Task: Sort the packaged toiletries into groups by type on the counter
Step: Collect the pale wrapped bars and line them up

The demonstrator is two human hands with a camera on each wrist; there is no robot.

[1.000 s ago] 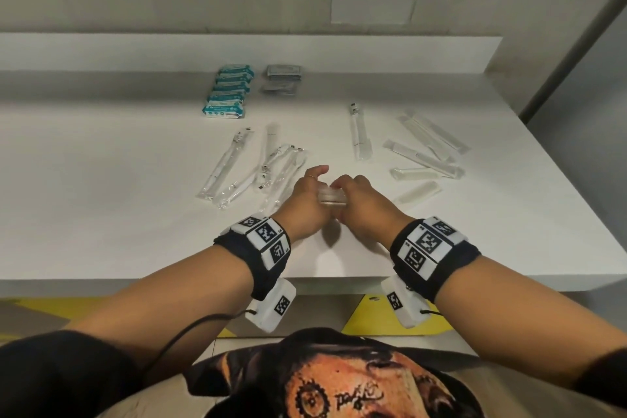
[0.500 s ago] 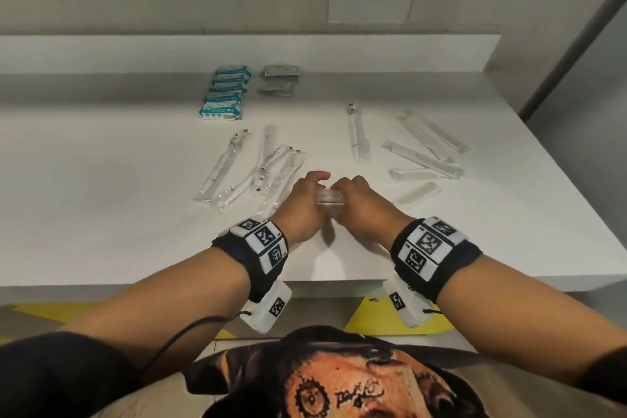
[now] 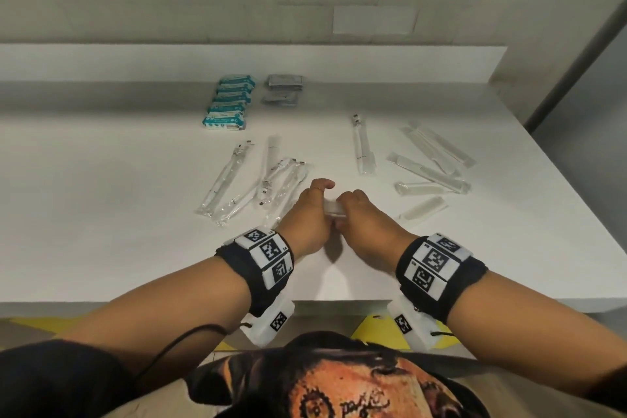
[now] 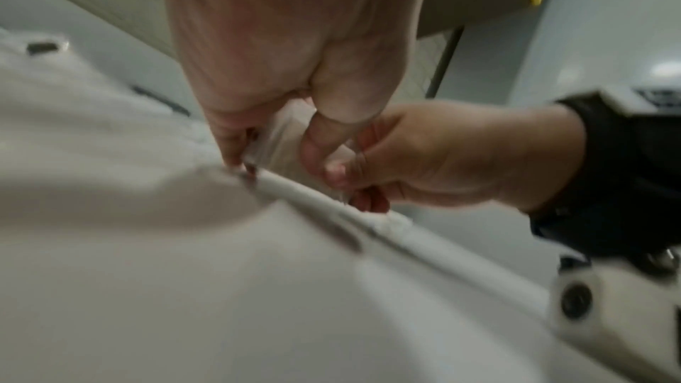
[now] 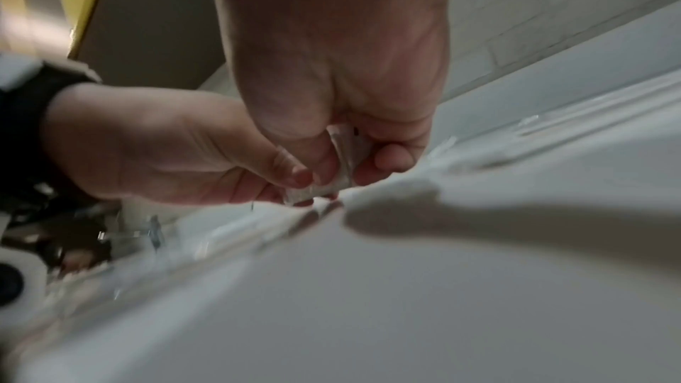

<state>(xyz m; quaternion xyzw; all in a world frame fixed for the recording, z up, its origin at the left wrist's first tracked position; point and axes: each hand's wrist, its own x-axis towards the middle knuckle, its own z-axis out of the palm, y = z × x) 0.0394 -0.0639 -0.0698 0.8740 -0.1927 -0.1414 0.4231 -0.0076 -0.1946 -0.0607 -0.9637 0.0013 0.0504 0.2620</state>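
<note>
Both hands meet at the middle of the white counter and pinch one small clear wrapped packet between them. My left hand holds its left end, and my right hand holds its right end. In the left wrist view the packet sits between thumb and fingers just above the counter. The right wrist view shows the packet pinched by both hands. Clear-wrapped toothbrushes lie left of the hands. Wrapped combs lie to the right.
A row of teal-and-white packs and a stack of grey sachets sit near the back ledge. One wrapped toothbrush lies alone at centre right. The counter's front edge is just under my wrists.
Both hands have stayed together on the packet, with only a slight shift away from me. Nothing on the counter has moved.
</note>
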